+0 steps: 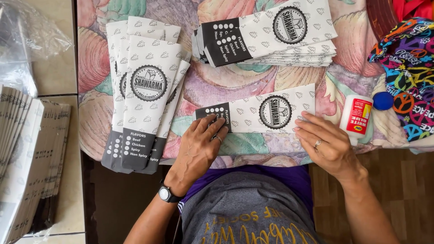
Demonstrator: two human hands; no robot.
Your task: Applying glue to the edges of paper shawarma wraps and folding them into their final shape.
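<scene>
White paper, printed with small grey shapes and a round black emblem, made up the sleeve [262,113] that lay crosswise near the bench's [289,147] front edge, its dark band pointing left. The left hand [199,144] lay flat on that dark end, fingers together and pressing down, a ring on one finger and a watch [165,193] at the wrist. The right hand [327,144] rested open along the sleeve's lower right edge, fingers stretched and lightly spread, holding nothing.

Pressing a seam like this seemed to go best with both palms kept low and the pressure drawn evenly along the edge, so the paper would not buckle or skew. The left hand was well placed to pin the sleeve; the right looked free to smooth along the fold.

A white glue bottle [356,116] with a red label lay just beside the right hand, its blue cap [383,100] off and near it. One stack of like sleeves [144,90] fanned out toward the bench's left edge, another stack [271,34] sat at the back. More folded paper [27,153] was piled on the tiled floor at the left.
</scene>
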